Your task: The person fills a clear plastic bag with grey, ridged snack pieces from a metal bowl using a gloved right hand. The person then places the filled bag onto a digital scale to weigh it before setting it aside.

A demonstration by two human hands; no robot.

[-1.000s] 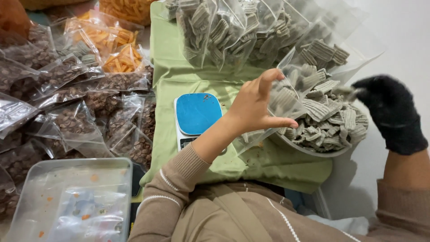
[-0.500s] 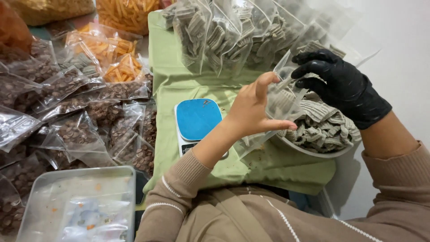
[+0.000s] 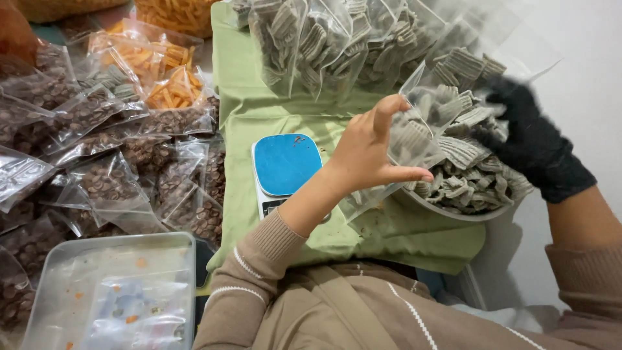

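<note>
We hold the clear bag (image 3: 414, 139) mouth wide with our bare left hand (image 3: 369, 152); our gloved right hand (image 3: 528, 139), centre right, grips grey ridged crackers (image 3: 470, 175) — feed them gently.

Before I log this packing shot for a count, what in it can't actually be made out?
Head view only:
- Right hand, in a black glove: blurred by motion, so its grip is unreadable.
- Scale: its display is covered by the left hand and forearm.
- Bowl: mostly hidden under grey ridged chips and the clear bag.
- Lidded plastic box: cut off by the bottom edge, contents cloudy.
</note>
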